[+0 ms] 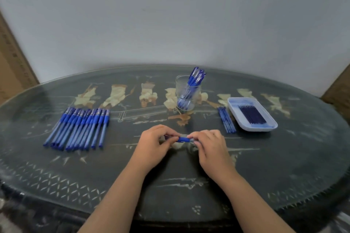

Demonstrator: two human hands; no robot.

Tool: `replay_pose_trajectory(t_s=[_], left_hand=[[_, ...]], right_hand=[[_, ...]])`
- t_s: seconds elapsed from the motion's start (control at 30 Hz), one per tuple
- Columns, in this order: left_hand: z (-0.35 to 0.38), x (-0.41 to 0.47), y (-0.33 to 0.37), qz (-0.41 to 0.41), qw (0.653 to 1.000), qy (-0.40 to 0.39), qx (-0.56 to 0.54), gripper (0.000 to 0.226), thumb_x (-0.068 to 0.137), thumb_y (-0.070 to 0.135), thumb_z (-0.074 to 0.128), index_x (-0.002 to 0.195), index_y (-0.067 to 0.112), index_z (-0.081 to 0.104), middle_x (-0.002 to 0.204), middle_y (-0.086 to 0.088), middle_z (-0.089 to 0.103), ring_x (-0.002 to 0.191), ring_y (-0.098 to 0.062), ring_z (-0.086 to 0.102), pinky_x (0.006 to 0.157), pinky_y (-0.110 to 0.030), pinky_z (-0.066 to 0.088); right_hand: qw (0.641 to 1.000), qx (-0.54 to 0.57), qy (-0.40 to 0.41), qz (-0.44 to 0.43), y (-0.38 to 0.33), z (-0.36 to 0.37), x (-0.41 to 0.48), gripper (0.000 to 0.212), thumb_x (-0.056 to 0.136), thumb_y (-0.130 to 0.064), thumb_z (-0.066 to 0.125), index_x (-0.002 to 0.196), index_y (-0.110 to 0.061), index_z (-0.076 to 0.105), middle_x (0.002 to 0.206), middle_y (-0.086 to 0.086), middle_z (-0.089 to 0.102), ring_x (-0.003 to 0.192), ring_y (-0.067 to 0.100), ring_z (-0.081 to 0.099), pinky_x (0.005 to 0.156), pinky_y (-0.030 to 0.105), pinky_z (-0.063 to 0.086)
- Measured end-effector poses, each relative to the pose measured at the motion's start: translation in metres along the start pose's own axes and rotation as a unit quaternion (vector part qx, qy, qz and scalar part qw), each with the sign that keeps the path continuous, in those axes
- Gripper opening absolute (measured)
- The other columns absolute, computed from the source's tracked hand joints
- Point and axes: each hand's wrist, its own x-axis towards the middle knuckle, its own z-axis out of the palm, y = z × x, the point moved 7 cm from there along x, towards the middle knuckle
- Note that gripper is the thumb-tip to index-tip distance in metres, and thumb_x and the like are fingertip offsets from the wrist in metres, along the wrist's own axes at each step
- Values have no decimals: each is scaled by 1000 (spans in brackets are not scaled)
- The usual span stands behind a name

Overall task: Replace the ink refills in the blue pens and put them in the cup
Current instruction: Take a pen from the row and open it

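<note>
Both hands hold one blue pen (183, 139) level above the middle of the table. My left hand (155, 143) pinches its left end and my right hand (209, 143) grips its right end, so only the blue grip section shows between them. A row of several blue pens (79, 127) lies at the left. A clear glass cup (186, 92) at the back centre holds several blue pens standing tilted. A white tray (234, 104) at the right holds dark refills (252, 116), and a few refills (226, 119) lie beside its left edge.
The dark oval table (295, 157) has a painted top with pale figures and a glass cover. A pale wall rises behind it. Brown cardboard stands at the far left (13, 70) and a brown surface at the far right.
</note>
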Motion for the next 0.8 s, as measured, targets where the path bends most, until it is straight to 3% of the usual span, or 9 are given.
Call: replay_pose_trajectory(t_s=[0.13,0.4,0.63,0.8], left_hand=[[3,3,-4,-21,1000,-20,4,16,77,11,80,89,21,77,86,11,69,83,-7,63,75,-9,44],[1,4,-6,-76,997,-23,-14,22,79,17,80,86,36,71,88,16,70,88,2,60,76,-5,42],[-3,3,-16,-141,988,-6,-70,12,81,18,78,89,27,76,82,14,72,79,2,63,73,-7,44],[-3,5,-19,-159,985,5,-67,13,81,17,78,90,26,75,82,13,72,80,4,63,73,-7,44]], right_hand=[[1000,-20,-17,1,0,3,0,25,92,-17,46,106,-31,61,98,-13,61,91,17,46,77,35,44],[999,-1,-24,25,2,4,2,30,92,-26,33,105,-37,57,101,-19,59,91,13,44,78,29,39],[998,42,4,45,-6,5,19,20,86,-27,62,104,-37,65,93,-18,54,93,9,47,81,24,32],[997,67,-4,26,-7,15,27,24,90,-27,60,107,-41,69,91,-20,56,90,7,47,80,19,32]])
